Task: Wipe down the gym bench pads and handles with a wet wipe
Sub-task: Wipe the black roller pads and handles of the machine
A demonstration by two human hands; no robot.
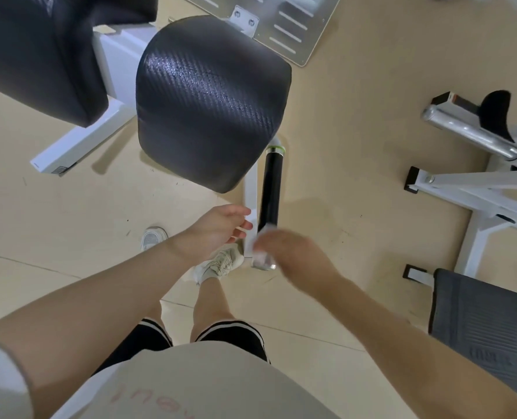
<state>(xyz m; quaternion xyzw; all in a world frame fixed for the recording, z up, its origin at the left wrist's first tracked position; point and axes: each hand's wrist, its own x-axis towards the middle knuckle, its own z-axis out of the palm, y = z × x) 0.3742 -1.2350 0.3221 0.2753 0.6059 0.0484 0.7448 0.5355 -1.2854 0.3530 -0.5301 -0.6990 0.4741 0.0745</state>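
Wet wipe, white and crumpled, sits low in the middle of the view, pressed against the near end of a black handle and partly hidden by the hand holding it. Going from the left edge: a large black textured pad fills the upper left corner, mounted on a white steel frame whose foot rests on the beige floor. Just right of it a second black seat pad with a woven, glossy surface hangs over the floor, its lower edge near the top of the handle. The left hand hovers below this pad with its fingers loosely spread and holding nothing, close beside the white post that runs alongside the handle. White sneakers show on the floor under the hands. The right hand, blurred, is curled around the wipe at the handle's chrome-capped near end; the handle itself is a black tube with a green and silver ring at its far end. Farther right, well apart from the hands, a chrome bar and white frame legs of another machine stand on the floor, and a grey ribbed pad lies at the lower right edge.
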